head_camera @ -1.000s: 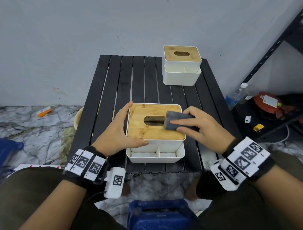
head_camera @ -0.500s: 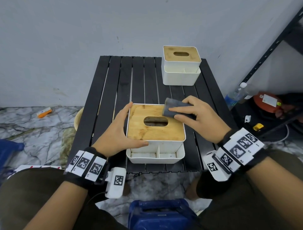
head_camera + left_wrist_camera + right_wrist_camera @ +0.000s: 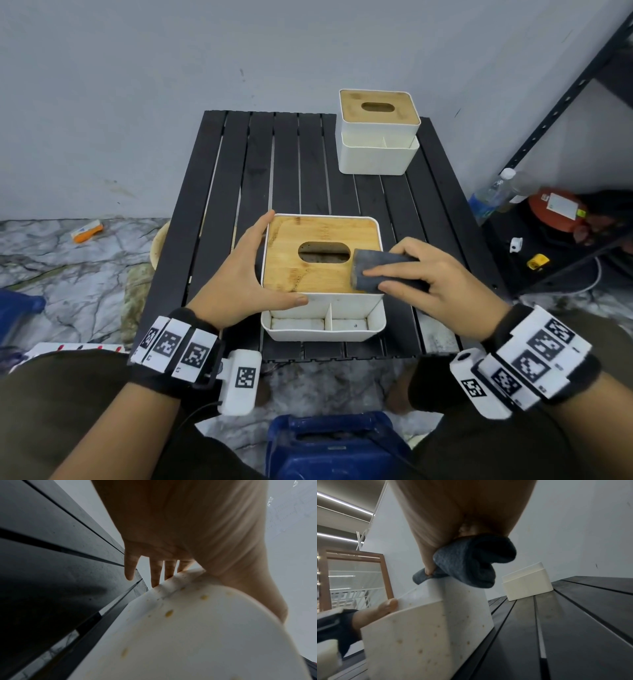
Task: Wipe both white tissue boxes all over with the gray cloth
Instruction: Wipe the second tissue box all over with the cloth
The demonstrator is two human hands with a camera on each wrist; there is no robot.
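Setting: black slatted desk [image 3: 301, 192], pale wall behind.
Left hand [image 3: 236, 277]: spread, steadying near tissue box [image 3: 322, 308].
Right hand [image 3: 431, 274]: clutching gray cloth [image 3: 373, 270] on lid.
Handling: cloth soft; box likely light, best braced by sides.

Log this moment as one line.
right hand: wiping near tissue box lid with gray cloth | left hand: bracing box | far tissue box: untouched

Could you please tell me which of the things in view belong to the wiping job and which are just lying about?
Job: gray cloth in the right hand; near tissue box, steadied by the left hand; far tissue box.

Lying about: water bottle, orange item on the floor, blue container.
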